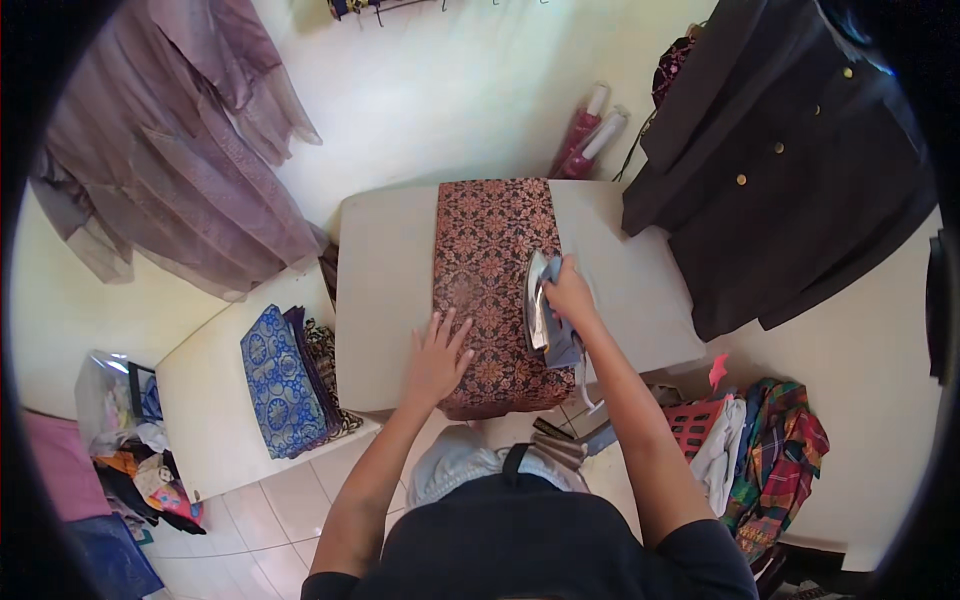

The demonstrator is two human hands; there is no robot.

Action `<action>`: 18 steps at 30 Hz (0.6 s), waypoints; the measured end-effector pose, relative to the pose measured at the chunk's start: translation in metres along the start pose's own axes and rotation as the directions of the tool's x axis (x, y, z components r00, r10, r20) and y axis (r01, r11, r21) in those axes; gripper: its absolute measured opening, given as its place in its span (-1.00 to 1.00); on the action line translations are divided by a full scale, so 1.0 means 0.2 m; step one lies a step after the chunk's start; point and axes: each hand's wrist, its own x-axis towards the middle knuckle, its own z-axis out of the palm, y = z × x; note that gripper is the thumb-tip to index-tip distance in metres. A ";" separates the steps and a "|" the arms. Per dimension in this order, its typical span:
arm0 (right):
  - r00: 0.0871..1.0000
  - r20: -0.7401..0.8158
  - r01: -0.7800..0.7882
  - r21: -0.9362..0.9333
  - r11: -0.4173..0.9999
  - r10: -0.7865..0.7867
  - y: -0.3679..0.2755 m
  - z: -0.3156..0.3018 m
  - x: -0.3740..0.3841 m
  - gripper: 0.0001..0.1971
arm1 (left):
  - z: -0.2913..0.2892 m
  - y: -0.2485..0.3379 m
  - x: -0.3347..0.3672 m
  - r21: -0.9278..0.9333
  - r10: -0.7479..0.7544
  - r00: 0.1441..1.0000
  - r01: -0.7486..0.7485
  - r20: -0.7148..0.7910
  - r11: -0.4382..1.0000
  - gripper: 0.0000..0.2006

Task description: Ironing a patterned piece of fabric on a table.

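A dark cloth with a copper floral pattern lies lengthwise over the padded grey ironing board, its near end hanging past the front edge. On the cloth's left edge my left hand rests flat, fingers spread, holding nothing. My right hand is wrapped round the handle of a clothes iron at the cloth's right side. The iron is tilted, its shiny metal side facing left and its tip pointing away from me. Whether its edge touches the cloth, I cannot tell. A pale cord hangs from its heel.
Folded patterned cloths, a blue one on top, lie on a white table at left. A mauve garment and a black jacket hang beside the board. A red basket with clothes stands right; two capped bottles stand behind.
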 end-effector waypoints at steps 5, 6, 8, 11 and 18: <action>0.943 -0.204 0.232 -0.172 0.958 -0.264 0.04 0.02 -0.16 -0.61 | 0.03 0.00 -0.05 -0.030 -0.067 0.992 0.064 -0.111 0.997 -0.47; 0.943 -0.202 0.230 -0.178 0.957 -0.264 0.02 0.02 -0.18 -0.61 | 0.04 -0.01 -0.05 -0.036 -0.069 0.991 0.065 -0.111 0.997 -0.47; 0.947 -0.136 0.267 -0.165 0.949 -0.290 -0.03 0.01 -0.24 -0.62 | 0.05 -0.03 -0.04 -0.076 -0.036 0.988 0.025 -0.147 0.997 -0.45; 0.929 -0.134 0.317 -0.189 0.930 -0.344 -0.14 0.06 -0.27 -0.62 | 0.04 -0.06 -0.03 -0.143 -0.083 0.982 0.059 -0.168 0.988 -0.43; 0.946 -0.131 0.247 -0.309 0.919 -0.298 -0.32 0.31 0.04 -0.63 | 0.01 -0.05 -0.03 -0.146 -0.079 0.988 0.059 -0.134 0.988 -0.44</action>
